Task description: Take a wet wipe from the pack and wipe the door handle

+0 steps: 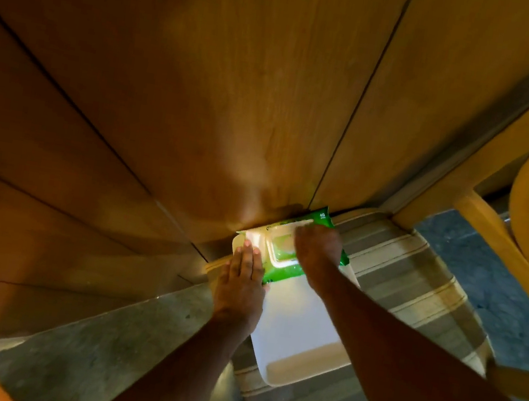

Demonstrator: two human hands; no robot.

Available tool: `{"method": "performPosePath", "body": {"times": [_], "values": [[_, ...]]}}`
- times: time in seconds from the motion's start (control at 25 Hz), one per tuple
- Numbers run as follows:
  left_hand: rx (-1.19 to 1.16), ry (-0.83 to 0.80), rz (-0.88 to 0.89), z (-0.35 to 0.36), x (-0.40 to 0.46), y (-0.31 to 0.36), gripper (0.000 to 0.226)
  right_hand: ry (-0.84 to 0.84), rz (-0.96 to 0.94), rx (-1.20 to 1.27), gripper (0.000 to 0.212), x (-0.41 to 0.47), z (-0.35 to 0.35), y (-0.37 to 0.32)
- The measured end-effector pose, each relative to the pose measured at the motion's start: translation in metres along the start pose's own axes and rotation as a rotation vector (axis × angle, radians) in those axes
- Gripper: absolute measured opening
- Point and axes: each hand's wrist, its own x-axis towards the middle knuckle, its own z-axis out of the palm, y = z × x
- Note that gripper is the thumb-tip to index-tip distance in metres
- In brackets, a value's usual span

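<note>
A green pack of wet wipes (283, 269) lies on the far end of a white tray (299, 323), which rests on a striped chair seat. My left hand (242, 280) lies flat on the pack's left edge and presses it down. My right hand (316, 246) is over the pack's white lid (278, 247), fingers bent at the lid's far right edge. Whether a wipe is between the fingers cannot be made out. No door handle is in view.
Wooden panels (205, 87) rise directly behind the tray. The striped cushioned seat (416, 283) extends to the right, with wooden chair frames (505, 245) beyond it. Grey concrete floor (115, 343) lies at the lower left.
</note>
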Motion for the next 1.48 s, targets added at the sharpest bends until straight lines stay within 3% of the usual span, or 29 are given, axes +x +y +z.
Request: {"method": "performPosePath", "body": {"times": [0.16,0.24,0.36,0.52,0.64,0.76,0.84,0.92,1.04,1.2,1.28,1.36,1.48], "values": [[-0.03,0.002,0.101,-0.044,-0.049,-0.037,0.074,0.225,0.045,0.635,0.028,-0.043,-0.048,-0.006],[-0.184,0.049,0.072,-0.09,-0.076,-0.062,0.072,0.114,0.193,0.974,0.025,-0.075,-0.06,-0.022],[-0.391,0.129,0.016,-0.186,-0.113,-0.081,0.067,-0.007,0.145,1.193,0.019,-0.136,-0.076,-0.072],[-0.768,0.406,0.019,-0.333,-0.192,-0.1,0.039,0.022,-0.154,1.204,0.026,-0.247,-0.109,-0.175],[-1.057,0.465,0.058,-0.43,-0.261,-0.122,0.031,-0.008,-0.403,1.085,0.028,-0.347,-0.137,-0.259],[-1.145,0.553,0.168,-0.509,-0.316,-0.156,0.019,-0.091,-0.685,0.941,0.026,-0.436,-0.152,-0.328],[-1.112,0.64,0.228,-0.544,-0.349,-0.187,0.027,-0.121,-0.807,0.866,0.023,-0.478,-0.153,-0.361],[-1.072,0.713,0.249,-0.568,-0.384,-0.222,0.031,-0.114,-0.874,0.875,0.02,-0.512,-0.147,-0.389],[-1.101,0.866,0.206,-0.596,-0.419,-0.266,0.031,0.024,-0.911,0.972,0.018,-0.541,-0.147,-0.416],[-1.323,0.993,0.086,-0.617,-0.448,-0.303,0.014,0.122,-0.88,1.038,0.021,-0.548,-0.155,-0.43],[-1.498,0.929,0.091,-0.622,-0.455,-0.309,0.013,0.049,-0.86,1.085,0.024,-0.549,-0.155,-0.44],[-1.796,0.788,0.195,-0.625,-0.457,-0.305,0.016,-0.214,-0.741,1.272,0.024,-0.551,-0.154,-0.452],[-2.07,0.669,0.298,-0.63,-0.459,-0.297,0.02,-0.628,-0.343,1.587,0.017,-0.555,-0.153,-0.471]]}}
